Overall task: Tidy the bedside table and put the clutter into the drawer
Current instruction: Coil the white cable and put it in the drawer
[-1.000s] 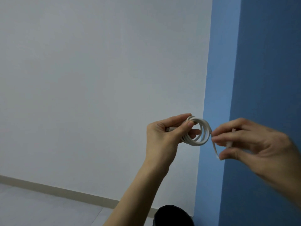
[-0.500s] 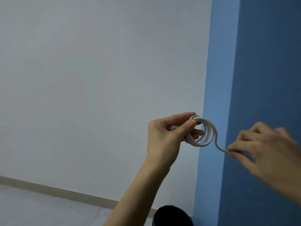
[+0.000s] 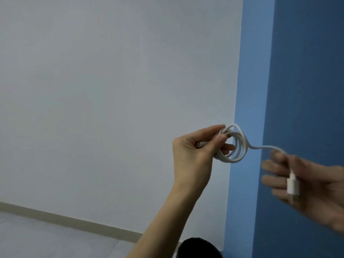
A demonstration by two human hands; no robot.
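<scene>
Now swung outward, the right hand (image 3: 305,185) carries the plug (image 3: 293,185), grip unclear; the left hand (image 3: 193,155) pinches the coiled cable (image 3: 240,146), not yet stowed.

On my feed the left hand (image 3: 191,155) is bare, and its forearm (image 3: 168,220) runs bare and slim to the bottom edge. The thumbnail (image 3: 222,138) looks short and plain. The right hand (image 3: 307,183) is bare too, its outline blurred.
</scene>
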